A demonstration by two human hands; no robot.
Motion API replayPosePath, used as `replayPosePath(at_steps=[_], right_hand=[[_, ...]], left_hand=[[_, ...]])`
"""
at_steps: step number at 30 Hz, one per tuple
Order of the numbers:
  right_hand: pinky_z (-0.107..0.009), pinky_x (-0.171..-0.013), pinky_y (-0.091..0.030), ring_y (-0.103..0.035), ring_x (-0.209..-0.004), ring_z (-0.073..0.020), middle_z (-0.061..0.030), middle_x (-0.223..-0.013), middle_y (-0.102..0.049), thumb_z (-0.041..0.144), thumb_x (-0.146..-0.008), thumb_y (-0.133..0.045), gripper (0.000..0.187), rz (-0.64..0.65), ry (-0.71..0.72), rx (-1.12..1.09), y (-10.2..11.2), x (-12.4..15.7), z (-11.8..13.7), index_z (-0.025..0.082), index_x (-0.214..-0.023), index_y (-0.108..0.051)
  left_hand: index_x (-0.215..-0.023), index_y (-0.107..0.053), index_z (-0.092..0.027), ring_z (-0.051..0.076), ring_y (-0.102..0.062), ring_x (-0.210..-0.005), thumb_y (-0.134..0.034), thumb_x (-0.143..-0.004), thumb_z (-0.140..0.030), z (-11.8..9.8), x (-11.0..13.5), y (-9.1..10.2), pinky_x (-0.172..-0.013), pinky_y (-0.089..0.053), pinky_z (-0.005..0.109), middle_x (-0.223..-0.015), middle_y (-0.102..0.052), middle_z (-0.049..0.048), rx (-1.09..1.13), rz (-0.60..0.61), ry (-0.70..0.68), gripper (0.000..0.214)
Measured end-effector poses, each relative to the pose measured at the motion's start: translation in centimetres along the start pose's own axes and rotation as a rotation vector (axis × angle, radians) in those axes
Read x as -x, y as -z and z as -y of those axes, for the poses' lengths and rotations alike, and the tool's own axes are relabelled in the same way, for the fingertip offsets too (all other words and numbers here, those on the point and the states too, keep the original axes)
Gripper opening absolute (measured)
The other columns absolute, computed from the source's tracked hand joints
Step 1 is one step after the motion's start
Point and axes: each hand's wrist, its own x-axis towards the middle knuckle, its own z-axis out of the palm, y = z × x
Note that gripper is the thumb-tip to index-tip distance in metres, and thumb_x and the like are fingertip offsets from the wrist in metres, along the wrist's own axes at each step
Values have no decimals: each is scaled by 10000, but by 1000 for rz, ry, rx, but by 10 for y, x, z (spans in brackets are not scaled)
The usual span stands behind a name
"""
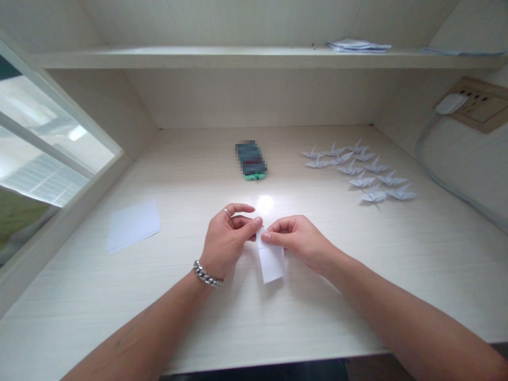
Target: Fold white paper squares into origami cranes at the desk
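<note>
A folded piece of white paper [271,261] is held just above the desk at the centre. My left hand [227,238], with a ring and a metal bracelet, pinches its upper left edge between thumb and fingers. My right hand [298,239] pinches the upper right edge, fingertips almost meeting those of the left hand. The lower part of the paper hangs free below both hands.
A small stack of white paper sheets [133,225] lies at the left. Several folded paper cranes [359,170] sit in rows at the back right. A phone [251,160] lies behind my hands. A shelf [254,57] runs above; a cable [444,182] trails from a wall socket [478,104].
</note>
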Motion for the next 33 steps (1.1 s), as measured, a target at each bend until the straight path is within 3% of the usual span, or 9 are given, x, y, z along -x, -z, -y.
replayPosePath(at_steps=[5, 10, 16, 23, 29, 33], right_hand=[[-248, -551, -336, -493, -583, -105, -23, -658, -632, 322, -725, -730, 197, 7, 28, 4, 2, 0, 1, 130, -689, -704], [-247, -548, -338, -497, -577, -106, -23, -650, -629, 322, -707, -746, 204, -28, 7, 5, 3, 1, 5, 125, -683, -697], [-249, -545, -337, -499, -595, -115, -28, -659, -629, 374, -734, -724, 248, -28, 58, 73, 5, 0, 0, 127, -711, -705], [-254, -537, -336, -496, -573, -117, -20, -641, -628, 372, -732, -717, 230, -4, 50, 86, 3, 1, 2, 147, -689, -700], [-247, -515, -325, -485, -551, -110, -13, -613, -610, 341, -699, -737, 211, -36, 19, 91, 3, 2, 4, 141, -662, -681], [-248, -519, -326, -483, -564, -112, -19, -623, -608, 355, -725, -712, 225, -48, 41, 122, 4, 2, 5, 137, -676, -687]], left_hand=[[-952, -605, -157, 105, -602, -554, -763, -730, -293, -2, -1, 0, -545, -506, 213, -589, -646, -21, 9, 5, -10, 305], [-991, -593, -153, 118, -638, -609, -730, -765, -333, -6, -1, 2, -598, -530, 240, -686, -684, 9, 93, 7, 24, 319], [-963, -626, -144, 132, -657, -683, -817, -654, -213, -5, 3, 1, -639, -521, 223, -720, -704, 25, -4, 111, -12, 371], [-949, -641, -152, 129, -631, -602, -774, -704, -233, -5, 2, 2, -583, -497, 228, -668, -690, 16, -10, 68, -61, 291], [-1042, -609, -165, 151, -648, -653, -686, -797, -332, -7, -3, 8, -656, -532, 292, -728, -696, 26, 3, -8, -74, 306], [-818, -666, -145, 133, -607, -618, -704, -769, -355, -9, 0, 4, -594, -479, 242, -689, -667, 26, -174, 121, -45, 219]])
